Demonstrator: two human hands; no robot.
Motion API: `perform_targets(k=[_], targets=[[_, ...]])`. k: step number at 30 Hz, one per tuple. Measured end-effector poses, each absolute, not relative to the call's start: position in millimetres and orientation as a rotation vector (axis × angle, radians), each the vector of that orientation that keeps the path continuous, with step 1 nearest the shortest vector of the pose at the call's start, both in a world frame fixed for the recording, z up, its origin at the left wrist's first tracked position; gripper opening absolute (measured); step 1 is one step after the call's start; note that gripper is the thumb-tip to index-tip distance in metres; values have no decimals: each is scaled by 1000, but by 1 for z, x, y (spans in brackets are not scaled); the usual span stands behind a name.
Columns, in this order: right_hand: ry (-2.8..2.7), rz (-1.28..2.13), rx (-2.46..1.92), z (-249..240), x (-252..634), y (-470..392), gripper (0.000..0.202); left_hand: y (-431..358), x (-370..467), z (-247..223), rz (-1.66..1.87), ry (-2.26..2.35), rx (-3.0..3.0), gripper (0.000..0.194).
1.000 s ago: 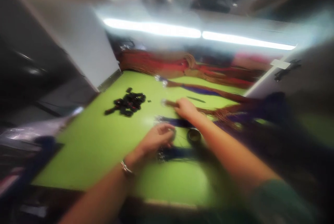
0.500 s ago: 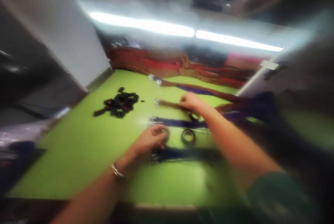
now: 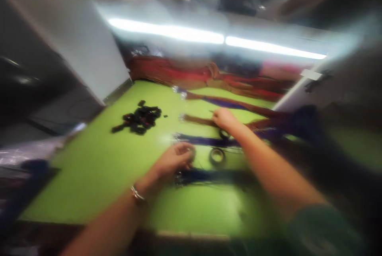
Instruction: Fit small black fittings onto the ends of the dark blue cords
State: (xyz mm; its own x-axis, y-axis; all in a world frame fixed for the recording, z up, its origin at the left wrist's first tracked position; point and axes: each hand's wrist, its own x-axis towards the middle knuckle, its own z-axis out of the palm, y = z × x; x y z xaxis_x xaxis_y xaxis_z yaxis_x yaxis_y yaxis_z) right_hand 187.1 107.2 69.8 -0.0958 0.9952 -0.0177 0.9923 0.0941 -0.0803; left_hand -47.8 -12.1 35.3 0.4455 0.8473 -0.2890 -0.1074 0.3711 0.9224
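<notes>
My left hand (image 3: 176, 156) is closed in a pinch over the lower middle of the green table (image 3: 119, 184). A dark, rounded edge shows at its fingertips, too blurred to name. Just below it lies a dark blue wire bundle (image 3: 211, 176), and above it a purple-blue wire bundle (image 3: 201, 140). My right hand (image 3: 224, 120) pinches at the brown wire bundle (image 3: 197, 119); a short, thin dark end, seemingly a wire, sticks out left of its fingers. Beneath the right hand is a black tape roll (image 3: 223, 133), with another black tape roll (image 3: 217, 156) closer to me.
A heap of black connector housings (image 3: 139, 117) lies left of the bundles. Farther back is a brown and blue wire bundle (image 3: 221, 102). Thick red-brown wires (image 3: 179, 72) run along the back under a tube light (image 3: 167, 30). A pale side panel (image 3: 101, 49) stands at left.
My right hand has moved slightly right along the brown bundle, and a thin dark end now shows at its fingertips. The left hand stays in place. The whole view has shifted a little.
</notes>
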Motion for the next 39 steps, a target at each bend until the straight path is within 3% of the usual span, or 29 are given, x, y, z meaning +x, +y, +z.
perform_targets(k=[4, 13, 21, 28, 39], targets=[[-2143, 29, -1947, 88, 196, 98, 21, -14, -46, 38, 761, 888, 990, 33], [-2048, 389, -1332, 118, 140, 44, 16, -14, -45, 35, 795, 847, 953, 33], [-1925, 526, -1411, 85, 137, -7, 14, -16, -43, 40, 855, 753, 849, 33], [-1953, 308, -1484, 51, 135, -32, 10, -15, -41, 37, 833, 741, 755, 34], [-2086, 19, -1488, 42, 136, -31, 13, -13, -40, 33, 815, 793, 748, 32]])
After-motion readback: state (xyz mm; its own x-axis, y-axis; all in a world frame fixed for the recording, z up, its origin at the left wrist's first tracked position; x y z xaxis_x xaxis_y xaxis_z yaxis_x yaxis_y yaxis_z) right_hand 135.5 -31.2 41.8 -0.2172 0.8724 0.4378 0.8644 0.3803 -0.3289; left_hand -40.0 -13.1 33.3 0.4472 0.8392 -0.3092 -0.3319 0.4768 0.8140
